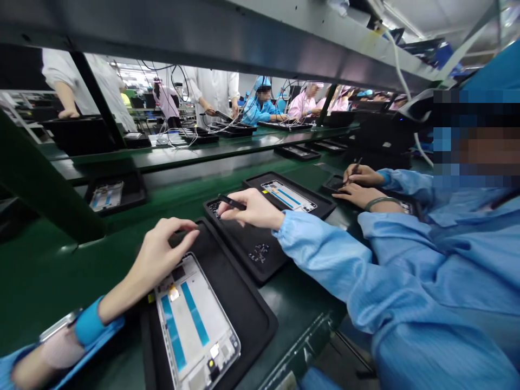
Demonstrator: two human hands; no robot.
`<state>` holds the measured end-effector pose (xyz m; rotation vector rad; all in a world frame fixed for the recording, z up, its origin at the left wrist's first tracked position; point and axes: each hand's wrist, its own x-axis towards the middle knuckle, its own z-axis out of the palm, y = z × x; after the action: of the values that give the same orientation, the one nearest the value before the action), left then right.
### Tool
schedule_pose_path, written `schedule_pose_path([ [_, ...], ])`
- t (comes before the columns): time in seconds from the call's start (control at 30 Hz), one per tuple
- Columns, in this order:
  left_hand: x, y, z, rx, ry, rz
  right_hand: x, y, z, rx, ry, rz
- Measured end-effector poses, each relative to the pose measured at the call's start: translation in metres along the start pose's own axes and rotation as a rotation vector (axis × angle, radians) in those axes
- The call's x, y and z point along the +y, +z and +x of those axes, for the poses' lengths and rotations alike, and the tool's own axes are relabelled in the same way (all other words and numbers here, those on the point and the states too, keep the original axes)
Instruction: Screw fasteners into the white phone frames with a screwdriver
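My left hand [160, 252] hovers at the upper end of a silver phone frame [203, 325], its thumb and fingers curved with a gap between them and nothing seen inside. Two blue strips run along the frame, which lies on a black tray [255, 309]. To the right, my right hand [254, 208] grips a slim black pen-shaped tool [231, 202] above a second black tray [231, 238]. Small dark parts [259, 253] lie loose in that tray's near end, and more small parts [214, 207] sit in its far left corner, partly behind my hand.
Another phone frame [290, 196] rests on a tray at the back. A co-worker's hands [357, 187] are busy at the right, close to my sleeve. A green post [44, 179] stands at left, and a metal beam [203, 32] crosses overhead. More trays [116, 192] line the green bench.
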<state>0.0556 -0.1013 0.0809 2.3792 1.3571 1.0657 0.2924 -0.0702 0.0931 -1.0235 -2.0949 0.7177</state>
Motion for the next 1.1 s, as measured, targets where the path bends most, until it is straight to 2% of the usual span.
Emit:
schedule_pose_path([
  [0.07, 0.018, 0.007, -0.003, -0.067, -0.016, -0.122, -0.012, 0.012, -0.007, -0.031, -0.002, 0.082],
  [0.13, 0.026, 0.014, -0.006, -0.113, -0.047, -0.213, -0.022, 0.023, -0.014, -0.023, 0.005, 0.137],
  [0.27, 0.02, 0.021, -0.013, -0.132, -0.091, -0.292, -0.029, 0.029, -0.02, -0.002, 0.073, 0.23],
  [0.43, 0.017, 0.023, -0.017, -0.204, -0.087, -0.313, -0.019, 0.028, -0.02, -0.108, 0.12, 0.425],
  [0.6, 0.021, 0.021, -0.016, -0.212, -0.111, -0.343, -0.022, 0.032, -0.018, -0.147, 0.146, 0.492],
  [0.67, 0.022, 0.021, -0.015, -0.211, -0.112, -0.366, -0.024, 0.024, -0.018, -0.164, 0.158, 0.426],
  [0.73, 0.021, 0.021, -0.015, -0.205, -0.117, -0.394, -0.021, 0.009, -0.017, -0.143, 0.17, 0.246],
  [0.83, 0.018, 0.023, -0.014, -0.192, -0.14, -0.394, -0.001, -0.018, -0.017, -0.066, 0.231, -0.166],
  [0.9, 0.013, 0.025, -0.013, -0.189, -0.154, -0.385, 0.018, -0.029, -0.016, -0.072, 0.27, -0.345],
  [1.0, -0.001, 0.029, -0.012, -0.227, -0.143, -0.381, 0.04, -0.031, -0.013, -0.116, 0.277, -0.422],
  [1.1, -0.026, 0.037, -0.01, -0.246, -0.061, -0.33, 0.042, -0.024, -0.01, -0.122, 0.28, -0.511],
])
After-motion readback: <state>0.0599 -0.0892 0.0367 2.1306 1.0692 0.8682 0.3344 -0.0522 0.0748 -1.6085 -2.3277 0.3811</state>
